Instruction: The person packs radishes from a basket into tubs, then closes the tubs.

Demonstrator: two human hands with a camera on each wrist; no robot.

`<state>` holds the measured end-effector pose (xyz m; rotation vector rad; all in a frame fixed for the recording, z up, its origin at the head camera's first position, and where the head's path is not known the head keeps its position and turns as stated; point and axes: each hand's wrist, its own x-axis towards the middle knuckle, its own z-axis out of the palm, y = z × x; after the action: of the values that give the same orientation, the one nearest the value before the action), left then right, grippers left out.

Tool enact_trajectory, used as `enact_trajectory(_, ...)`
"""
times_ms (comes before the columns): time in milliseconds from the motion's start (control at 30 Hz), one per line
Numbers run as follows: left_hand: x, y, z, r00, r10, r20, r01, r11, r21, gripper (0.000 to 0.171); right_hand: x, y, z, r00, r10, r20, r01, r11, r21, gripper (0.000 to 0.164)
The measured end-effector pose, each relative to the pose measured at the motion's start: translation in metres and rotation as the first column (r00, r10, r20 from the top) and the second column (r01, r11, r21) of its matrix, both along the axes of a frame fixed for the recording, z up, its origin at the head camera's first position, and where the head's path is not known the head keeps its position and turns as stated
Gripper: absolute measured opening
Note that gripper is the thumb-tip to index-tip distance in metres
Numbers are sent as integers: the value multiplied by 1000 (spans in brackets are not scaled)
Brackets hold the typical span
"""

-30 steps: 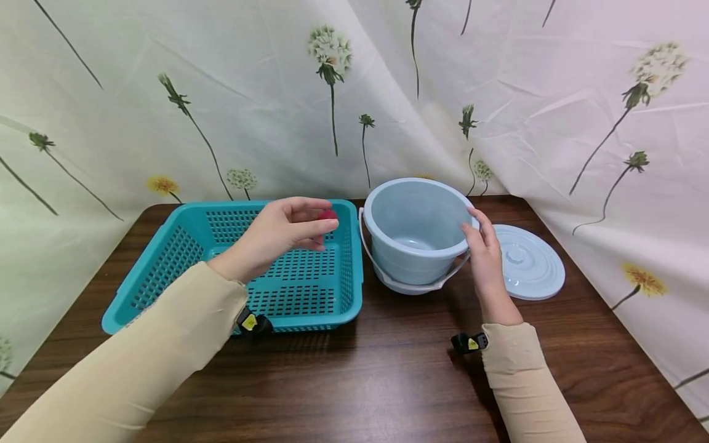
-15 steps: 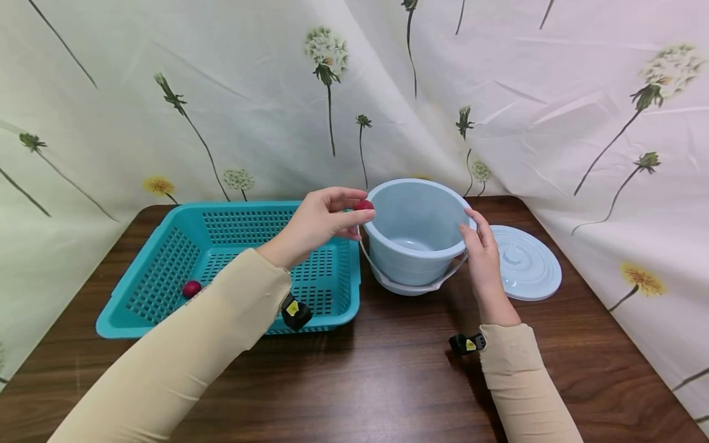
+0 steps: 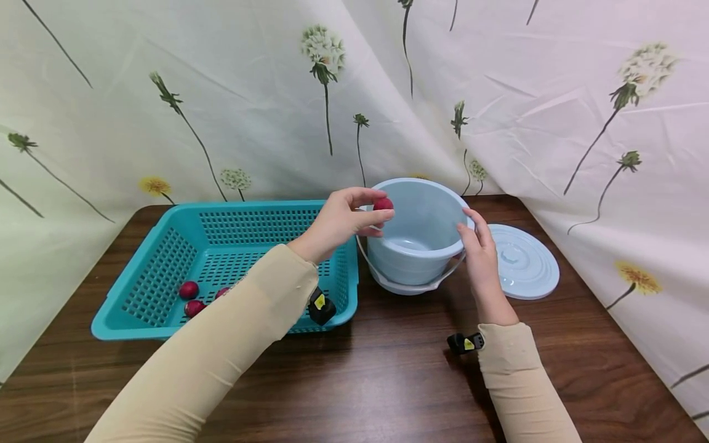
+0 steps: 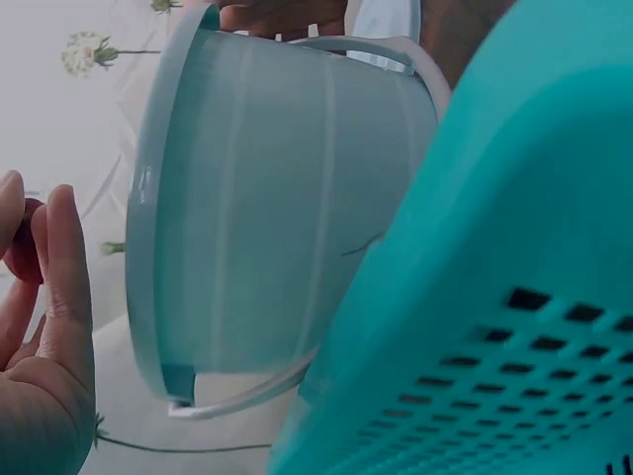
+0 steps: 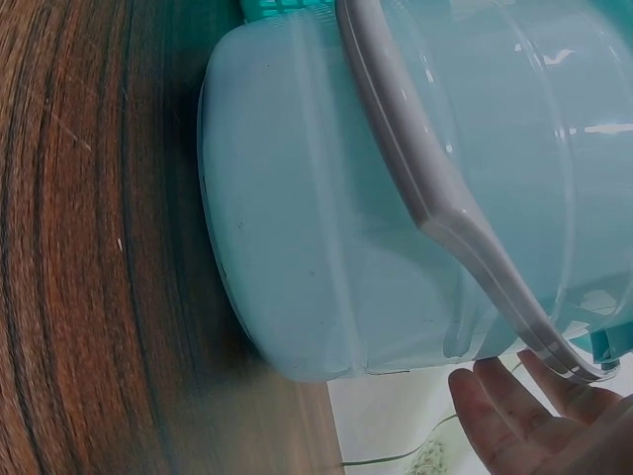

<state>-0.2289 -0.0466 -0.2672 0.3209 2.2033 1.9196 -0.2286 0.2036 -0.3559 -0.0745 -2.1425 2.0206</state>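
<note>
A small round red radish (image 3: 383, 203) is pinched between the thumb and fingers of my left hand (image 3: 340, 223), over the left rim of a light blue bucket (image 3: 407, 266). In the left wrist view, the radish (image 4: 24, 247) is partly hidden by the fingers, beside the bucket's rim. My right hand (image 3: 483, 264) holds the bucket's right rim, thumb toward the inside and fingers outside. The visible inside of the bucket shows no objects. Left of it, a turquoise basket (image 3: 127, 334) contains more radishes (image 3: 189, 290), partly covered by my left sleeve.
The bucket's pale handle (image 3: 410, 288) hangs down in front. A light blue lid (image 3: 523, 261) lies on the brown wooden table (image 3: 399, 369), right of the bucket. Behind everything hangs a white cloth (image 3: 249, 92) printed with dandelions.
My left hand has moved right with the radish, from above the basket to the bucket's rim. More radishes in the basket have come into sight. My right hand stays on the bucket.
</note>
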Motion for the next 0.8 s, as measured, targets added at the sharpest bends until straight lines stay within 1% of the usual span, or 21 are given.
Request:
enact_trajectory(400,-10,14,-5,1000,-15,20,15,999,35,43,1,0,-1,1000,4,-11,-4,1000,8,49)
enact_trajectory(567,-12,18,-6,999,-21,33,19,998,60,42,0,0,-1,1000,6,-20,-6,1000,10,49)
enact_trajectory(700,-13,20,-9,999,-7,51,3,998,67,42,0,0,-1,1000,7,-23,-7,1000,6,49)
enact_trajectory(800,-14,21,-11,998,11,66,-14,999,47,41,0,0,-1,1000,10,-19,-10,1000,1,49)
